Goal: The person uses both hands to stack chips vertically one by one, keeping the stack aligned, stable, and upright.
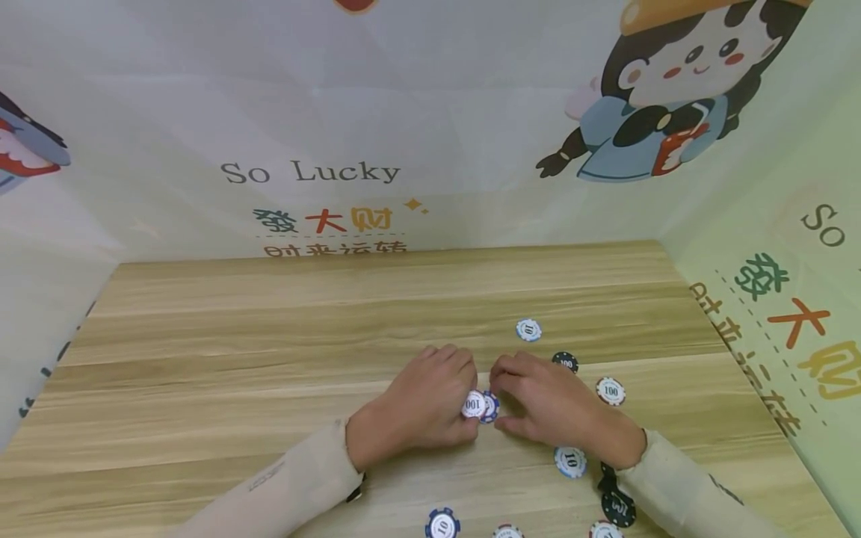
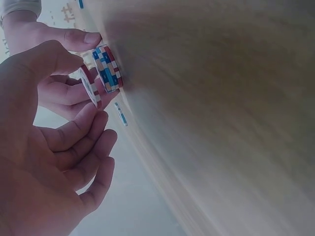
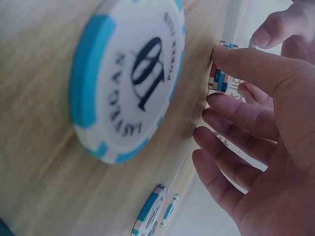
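Observation:
My left hand point(image 1: 429, 400) pinches a red-and-white poker chip point(image 2: 90, 87) marked 100 between thumb and fingertips. That chip is tilted beside the top face of a short stack of poker chips point(image 2: 108, 69), with a narrow gap showing in the left wrist view. Blue, red and white edges alternate in the stack, and a blue chip point(image 1: 493, 407) shows on top. From the other side, my right hand point(image 1: 548, 396) holds the stack between thumb and index finger, its other fingers loosely bent. In the right wrist view the thumb partly covers the stack point(image 3: 219, 78).
Loose chips lie flat on the wooden table point(image 1: 235, 359): a light-blue 10 chip point(image 1: 528, 329), a black 100 chip point(image 1: 566, 362), a red-and-white 100 chip point(image 1: 610, 391), another light-blue chip point(image 1: 570, 462) and a dark-blue chip point(image 1: 442, 524). Black chips point(image 1: 617, 508) lie beside the right sleeve.

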Action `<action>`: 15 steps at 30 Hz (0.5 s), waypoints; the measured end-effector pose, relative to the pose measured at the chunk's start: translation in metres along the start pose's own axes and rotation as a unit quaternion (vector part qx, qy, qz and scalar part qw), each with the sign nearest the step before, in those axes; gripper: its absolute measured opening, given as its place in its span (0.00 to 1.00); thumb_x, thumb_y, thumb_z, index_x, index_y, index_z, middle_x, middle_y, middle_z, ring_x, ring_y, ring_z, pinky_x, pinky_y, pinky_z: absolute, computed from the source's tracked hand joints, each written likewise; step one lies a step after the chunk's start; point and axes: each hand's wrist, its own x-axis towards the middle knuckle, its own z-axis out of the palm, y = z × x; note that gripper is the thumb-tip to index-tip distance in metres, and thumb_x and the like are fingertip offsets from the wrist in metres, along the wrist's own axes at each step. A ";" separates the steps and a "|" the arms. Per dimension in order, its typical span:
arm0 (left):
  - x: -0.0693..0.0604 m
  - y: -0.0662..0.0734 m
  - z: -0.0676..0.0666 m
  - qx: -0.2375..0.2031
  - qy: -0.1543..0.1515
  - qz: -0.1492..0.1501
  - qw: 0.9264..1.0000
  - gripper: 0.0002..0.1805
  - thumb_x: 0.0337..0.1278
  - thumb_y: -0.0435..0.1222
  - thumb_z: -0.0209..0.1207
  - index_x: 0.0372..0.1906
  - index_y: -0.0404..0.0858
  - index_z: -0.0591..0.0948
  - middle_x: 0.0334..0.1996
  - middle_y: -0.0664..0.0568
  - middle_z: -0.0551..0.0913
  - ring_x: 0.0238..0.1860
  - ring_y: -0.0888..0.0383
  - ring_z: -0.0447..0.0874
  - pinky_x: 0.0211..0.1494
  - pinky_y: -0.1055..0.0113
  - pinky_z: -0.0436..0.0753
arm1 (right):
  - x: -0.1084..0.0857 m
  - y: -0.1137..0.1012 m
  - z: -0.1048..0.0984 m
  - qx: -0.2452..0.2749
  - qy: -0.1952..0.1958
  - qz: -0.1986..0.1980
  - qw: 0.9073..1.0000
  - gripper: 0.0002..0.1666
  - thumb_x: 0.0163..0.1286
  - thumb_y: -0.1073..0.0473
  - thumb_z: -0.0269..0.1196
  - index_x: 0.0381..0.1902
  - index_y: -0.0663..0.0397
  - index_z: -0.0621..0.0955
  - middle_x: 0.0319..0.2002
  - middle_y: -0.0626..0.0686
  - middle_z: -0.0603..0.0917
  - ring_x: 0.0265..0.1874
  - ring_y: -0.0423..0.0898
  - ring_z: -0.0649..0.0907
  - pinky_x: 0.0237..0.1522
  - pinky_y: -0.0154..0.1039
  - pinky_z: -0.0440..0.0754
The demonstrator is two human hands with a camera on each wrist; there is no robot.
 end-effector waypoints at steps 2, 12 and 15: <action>0.002 0.000 0.001 -0.001 -0.002 0.000 1.000 0.19 0.58 0.53 0.69 0.40 0.41 0.83 0.40 0.53 0.82 0.41 0.56 0.77 0.45 0.63 0.77 | 0.000 0.000 0.001 0.001 0.000 0.001 1.000 0.20 0.64 0.51 0.81 0.47 0.57 0.91 0.52 0.51 0.87 0.50 0.48 0.86 0.53 0.45 0.87; 0.010 0.001 0.004 0.007 -0.004 0.006 1.000 0.20 0.60 0.54 0.69 0.40 0.41 0.84 0.42 0.53 0.83 0.44 0.55 0.78 0.45 0.62 0.76 | 0.001 0.001 0.002 0.001 -0.001 0.000 1.000 0.21 0.64 0.51 0.82 0.48 0.57 0.91 0.53 0.52 0.88 0.51 0.48 0.86 0.55 0.46 0.87; 0.012 0.002 0.004 0.010 -0.006 0.009 1.000 0.22 0.61 0.55 0.69 0.41 0.40 0.85 0.43 0.52 0.83 0.45 0.54 0.79 0.46 0.61 0.77 | 0.001 0.001 0.002 -0.001 -0.002 0.001 1.000 0.22 0.63 0.51 0.82 0.49 0.58 0.91 0.53 0.53 0.88 0.52 0.49 0.86 0.56 0.46 0.87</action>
